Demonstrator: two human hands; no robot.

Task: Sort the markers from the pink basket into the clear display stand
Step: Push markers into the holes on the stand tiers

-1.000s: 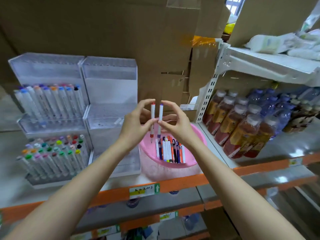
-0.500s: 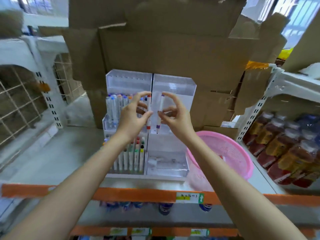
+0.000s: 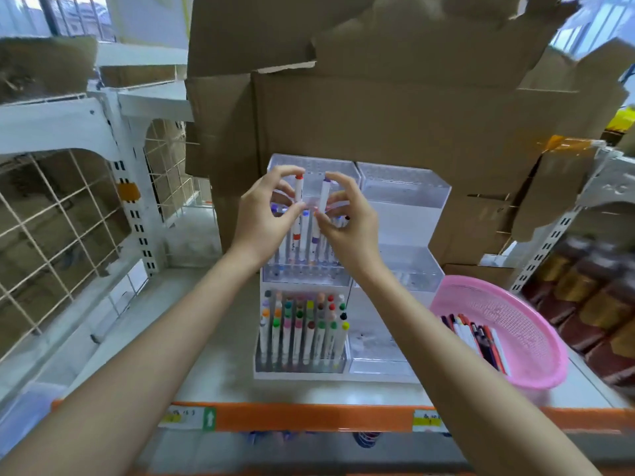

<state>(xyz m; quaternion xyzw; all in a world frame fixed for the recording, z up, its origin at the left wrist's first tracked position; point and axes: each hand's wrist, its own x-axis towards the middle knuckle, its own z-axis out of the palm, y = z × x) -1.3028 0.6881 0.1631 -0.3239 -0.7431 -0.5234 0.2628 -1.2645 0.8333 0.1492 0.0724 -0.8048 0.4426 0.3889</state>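
Left grip (image 3: 261,216) pinched on red-capped marker (image 3: 299,190), right grip (image 3: 347,223) pinched on purple-capped marker (image 3: 324,195); both upright over stand's (image 3: 403,188) crowded left middle tier. Basket (image 3: 519,314) toward shelf's (image 3: 220,341) right end, more markers inside. Risk: missed hole between tight neighbours, marker dropped or tilted.

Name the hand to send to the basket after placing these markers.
Right, likely. The pink basket sits beside the right forearm; the left hand, holding the red-capped marker, would have to cross the right hand and its purple-capped marker.
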